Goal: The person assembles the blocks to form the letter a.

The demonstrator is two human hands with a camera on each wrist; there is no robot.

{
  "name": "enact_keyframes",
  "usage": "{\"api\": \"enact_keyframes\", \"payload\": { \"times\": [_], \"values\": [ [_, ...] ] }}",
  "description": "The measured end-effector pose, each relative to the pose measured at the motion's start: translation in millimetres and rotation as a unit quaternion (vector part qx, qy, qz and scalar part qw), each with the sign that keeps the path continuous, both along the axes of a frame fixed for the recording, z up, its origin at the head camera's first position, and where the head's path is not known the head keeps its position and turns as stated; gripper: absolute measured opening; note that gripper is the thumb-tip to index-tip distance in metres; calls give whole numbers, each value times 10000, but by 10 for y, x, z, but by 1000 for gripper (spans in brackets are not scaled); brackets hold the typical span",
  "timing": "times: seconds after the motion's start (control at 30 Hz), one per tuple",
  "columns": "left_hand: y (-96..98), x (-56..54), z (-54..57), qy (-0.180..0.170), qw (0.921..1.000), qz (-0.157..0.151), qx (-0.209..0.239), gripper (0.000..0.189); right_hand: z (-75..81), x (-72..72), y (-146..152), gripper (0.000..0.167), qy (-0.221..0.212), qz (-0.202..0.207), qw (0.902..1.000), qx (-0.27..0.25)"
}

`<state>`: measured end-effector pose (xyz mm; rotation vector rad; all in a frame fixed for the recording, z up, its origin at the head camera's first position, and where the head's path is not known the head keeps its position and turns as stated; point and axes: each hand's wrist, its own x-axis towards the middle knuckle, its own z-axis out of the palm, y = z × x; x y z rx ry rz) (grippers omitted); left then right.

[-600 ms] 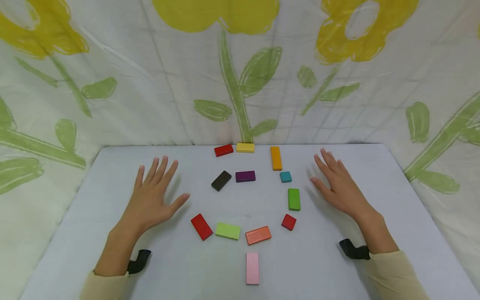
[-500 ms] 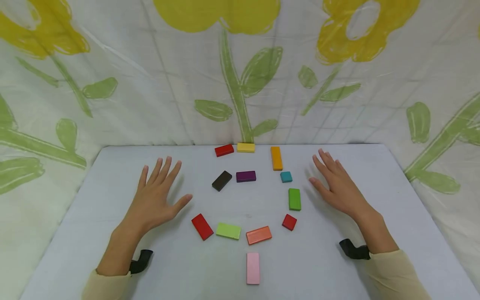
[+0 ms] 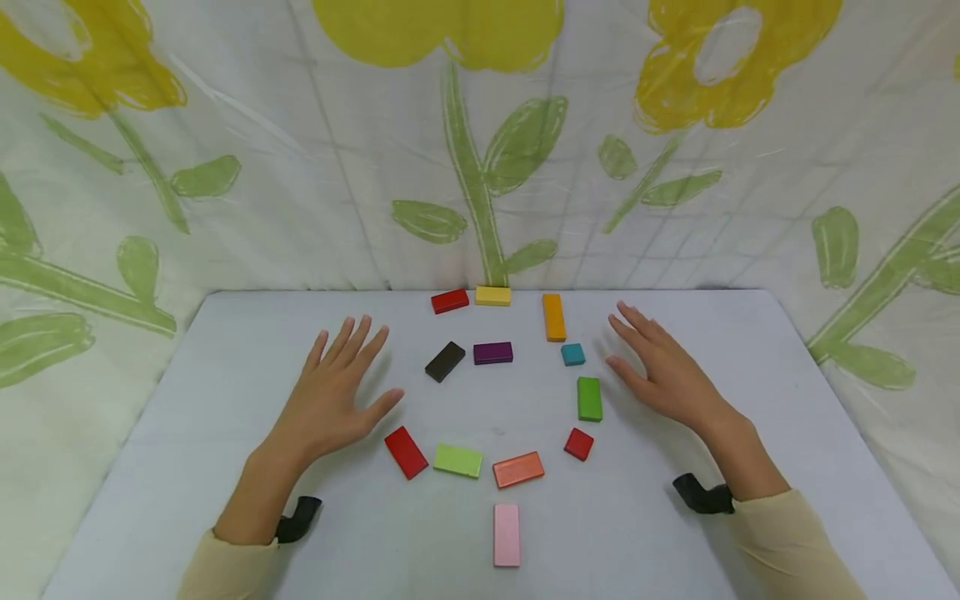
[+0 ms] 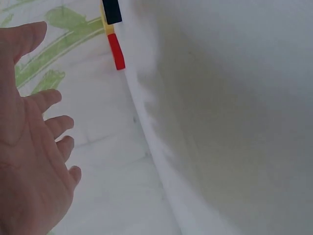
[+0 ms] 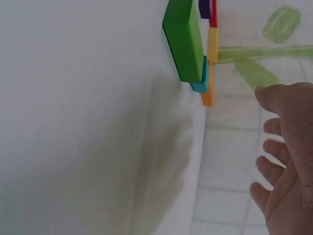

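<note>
My left hand [image 3: 330,408] hovers over the left half of the white table with its fingers spread, holding nothing. Nearest to it are a red block [image 3: 406,452] and a black block [image 3: 445,362]. On the other side my right hand [image 3: 663,371], fingers extended and nothing in it, is above the table beside a green block [image 3: 589,399] and a small teal block [image 3: 573,354]. The right wrist view shows that green block [image 5: 185,41] left of the hand [image 5: 291,156]. In the left wrist view the hand [image 4: 36,137] shows its palm side, apart from any block.
Between the hands lie purple [image 3: 492,353], lime [image 3: 458,461], coral [image 3: 518,470] and pink [image 3: 506,535] blocks, plus a small red one [image 3: 579,444]. Red [image 3: 450,301], yellow [image 3: 492,296] and orange [image 3: 554,317] blocks lie near the back edge, before a flower-painted curtain [image 3: 300,225].
Both hands have moved inward toward the blocks, the left one rightward and the right one leftward. The blocks stay in their places on the table.
</note>
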<state>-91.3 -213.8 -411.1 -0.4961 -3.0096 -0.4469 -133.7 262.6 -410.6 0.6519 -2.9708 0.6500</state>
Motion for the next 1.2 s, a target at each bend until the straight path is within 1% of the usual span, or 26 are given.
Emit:
{"api": "enact_keyframes", "payload": {
  "times": [0.17, 0.33, 0.47, 0.6, 0.8, 0.9, 1.0, 1.1, 1.2],
  "values": [
    [114, -92, 3, 209, 9990, -375, 115, 77, 1, -5, -74, 61, -153, -49, 9999, 42],
    [263, -214, 19, 446, 9955, -772, 317, 69, -15, -32, -134, 58, -248, -35, 9997, 78],
    [408, -310, 62, 492, 9925, -1034, 422, 65, -24, -59, -186, 57, -257, 33, 9997, 18],
    [569, -445, 102, 432, 9902, -1222, 522, 62, -23, -83, -236, 56, -292, 96, 9995, -15],
    [822, -693, 165, 362, 9886, -1361, 535, 59, -25, -110, -285, 56, -343, 148, 9993, -22],
    [940, -793, 190, 355, 9885, -1386, 491, 57, -28, -129, -301, 56, -371, 156, 9992, -48],
    [1039, -857, 204, 264, 9888, -1401, 449, 57, -34, -148, -320, 56, -441, 196, 9988, -108],
    [1122, -901, 201, 93, 9892, -1399, 419, 57, -50, -159, -337, 55, -517, 221, 9983, -146],
    [1201, -947, 178, -53, 9883, -1461, 428, 56, -71, -160, -341, 53, -504, 209, 9984, -135]
  ]
}}
